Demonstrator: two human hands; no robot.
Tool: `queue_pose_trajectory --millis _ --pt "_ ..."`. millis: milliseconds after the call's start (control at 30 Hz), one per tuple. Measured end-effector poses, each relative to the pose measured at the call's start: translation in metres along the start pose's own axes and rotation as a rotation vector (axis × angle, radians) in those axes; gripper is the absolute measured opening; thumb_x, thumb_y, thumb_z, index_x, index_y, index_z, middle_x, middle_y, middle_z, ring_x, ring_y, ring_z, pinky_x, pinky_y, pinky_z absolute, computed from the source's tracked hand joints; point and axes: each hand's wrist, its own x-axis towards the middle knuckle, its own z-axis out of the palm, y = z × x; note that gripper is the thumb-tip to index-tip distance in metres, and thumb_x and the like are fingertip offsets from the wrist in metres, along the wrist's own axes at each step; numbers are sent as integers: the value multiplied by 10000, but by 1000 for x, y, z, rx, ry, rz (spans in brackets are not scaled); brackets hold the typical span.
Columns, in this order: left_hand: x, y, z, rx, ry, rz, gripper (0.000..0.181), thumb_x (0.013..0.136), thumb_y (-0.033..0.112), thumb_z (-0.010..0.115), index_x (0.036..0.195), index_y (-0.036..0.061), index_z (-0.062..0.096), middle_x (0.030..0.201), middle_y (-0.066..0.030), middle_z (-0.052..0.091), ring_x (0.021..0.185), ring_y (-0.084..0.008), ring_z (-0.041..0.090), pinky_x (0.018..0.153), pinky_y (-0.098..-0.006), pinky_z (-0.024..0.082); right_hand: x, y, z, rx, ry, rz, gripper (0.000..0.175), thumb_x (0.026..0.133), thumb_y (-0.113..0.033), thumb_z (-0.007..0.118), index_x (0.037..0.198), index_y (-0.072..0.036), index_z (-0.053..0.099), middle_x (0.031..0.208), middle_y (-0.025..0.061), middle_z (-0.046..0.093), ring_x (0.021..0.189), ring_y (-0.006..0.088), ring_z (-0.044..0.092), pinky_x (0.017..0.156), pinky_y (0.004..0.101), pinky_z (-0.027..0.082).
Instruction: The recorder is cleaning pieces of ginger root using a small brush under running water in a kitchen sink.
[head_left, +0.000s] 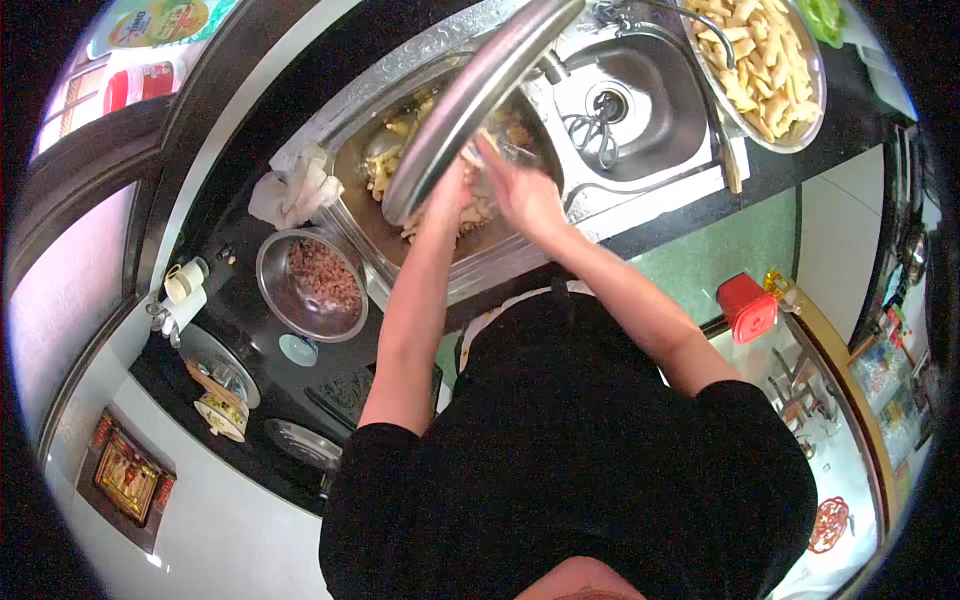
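Note:
A large steel basin (472, 97) is tilted on its edge over the left bowl of a steel sink (367, 232). My left hand (459, 184) is at the basin's lower side, partly hidden by the rim; its grip cannot be made out. Close to it on the right, my right hand (517, 191) is blurred, with its fingers reaching toward the basin's inner side; whether it holds anything is unclear. Below and around the basin, pale yellowish food pieces (382, 169), which look like chicken feet, lie in the sink bowl.
The right sink bowl (660, 105) holds black-handled scissors (600, 139). A heaped basin of pale pieces (772, 75) stands beyond. At left are a crumpled white cloth (296, 187), a steel bowl of reddish bits (319, 281) and a small bowl (298, 349). A knife-like tool (731, 169) lies by the sink.

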Motion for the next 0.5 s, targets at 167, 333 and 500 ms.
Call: queue_pose_trajectory --millis 167,333,500 --pt "-11 34 -10 85 -74 96 513 1025 413 249 1209 102 613 826 5 655 406 -4 298 308 -154 209 21 -2 17 48 243 -124 477 920 -219 500 1385 -306 438 756 227 643 702 415 634 665 521 505" --pt "-48 43 13 353 -132 46 616 951 634 297 990 121 637 641 54 489 411 -41 323 358 -199 209 62 18 4 -1 436 -50 405 961 -244 401 1354 -167 464 749 214 646 680 377 648 605 497 514" --pt "-50 33 5 242 92 107 603 940 655 298 842 124 569 587 63 426 406 -47 302 359 -208 185 10 -3 7 -125 55 -105 422 948 -236 442 1366 -176 458 755 219 651 644 383 644 591 494 507"
